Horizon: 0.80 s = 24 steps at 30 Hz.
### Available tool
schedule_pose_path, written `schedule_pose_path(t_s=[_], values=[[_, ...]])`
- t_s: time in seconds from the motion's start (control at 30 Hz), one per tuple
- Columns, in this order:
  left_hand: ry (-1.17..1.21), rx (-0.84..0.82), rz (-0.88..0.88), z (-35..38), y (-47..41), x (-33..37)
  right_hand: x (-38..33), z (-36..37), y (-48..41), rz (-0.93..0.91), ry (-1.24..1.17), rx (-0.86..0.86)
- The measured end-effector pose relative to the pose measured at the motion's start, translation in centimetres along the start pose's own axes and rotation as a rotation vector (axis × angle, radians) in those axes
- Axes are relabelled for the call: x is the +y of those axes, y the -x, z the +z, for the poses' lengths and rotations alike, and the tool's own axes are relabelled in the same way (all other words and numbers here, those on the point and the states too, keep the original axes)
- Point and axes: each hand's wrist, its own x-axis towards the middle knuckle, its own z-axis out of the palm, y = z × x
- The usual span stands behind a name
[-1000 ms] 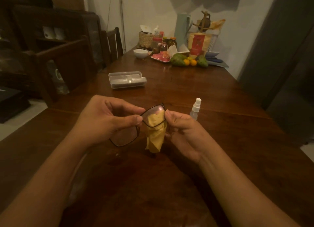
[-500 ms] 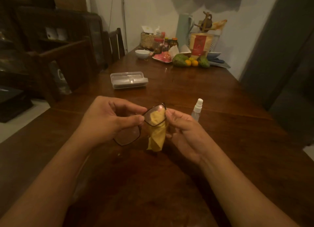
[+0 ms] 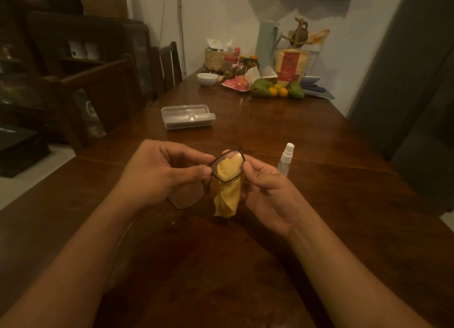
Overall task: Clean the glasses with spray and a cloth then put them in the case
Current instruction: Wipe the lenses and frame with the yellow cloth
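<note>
Here, the glasses (image 3: 191,195) are a thin, dark, squarish frame with clear lenses, held above the wooden table (image 3: 319,155) in the middle of the view. A yellow cloth (image 3: 227,200) shows through the upper lens, and its loose end hangs toward six o'clock, its tip close to the tabletop.

The left hand (image 3: 162,173) comes in from seven o'clock and pinches the frame near the bridge, thumb in front and curled fingers behind. The right hand (image 3: 267,192) comes in from five o'clock, palm turned up and inward, and pinches the cloth against the upper lens at its outer edge.

The frame's long axis runs from about eight o'clock up to two o'clock, lenses facing the camera, one lens low beside the left palm and the other high between the two thumbs.

A small clear spray bottle (image 3: 286,159) with a white top stands upright at one o'clock of the right hand, just beside it. The translucent case (image 3: 188,117) lies closed at twelve o'clock of the left hand, well apart.
</note>
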Motion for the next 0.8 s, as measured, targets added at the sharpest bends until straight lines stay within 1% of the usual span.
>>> schedule_pose_path(t_s=[0.1, 0.23, 0.37, 0.47, 0.6, 0.67, 0.8], values=[[-0.011, 0.008, -0.012, -0.07, -0.05, -0.08, -0.02, 0.2, -0.13, -0.019, -0.023, 0.077], [0.004, 0.009, -0.018, 0.05, -0.08, -0.23, 0.32, 0.71, -0.13, -0.003, -0.07, 0.078], [0.0, -0.027, 0.001, -0.01, -0.04, -0.34, 0.48, 0.72, -0.04, 0.038, -0.008, 0.048], [-0.009, -0.025, 0.0, -0.29, -0.05, -0.34, 0.23, 0.67, -0.13, 0.046, 0.059, 0.08], [-0.005, -0.022, -0.011, -0.32, -0.07, -0.31, 0.38, 0.43, -0.34, 0.023, -0.06, 0.167], [0.002, -0.027, -0.012, -0.17, -0.11, -0.32, 0.5, 0.39, -0.42, 0.005, -0.078, 0.153], [0.019, -0.048, 0.003, -0.13, -0.08, -0.33, 0.5, 0.12, -0.38, -0.054, -0.031, 0.019]])
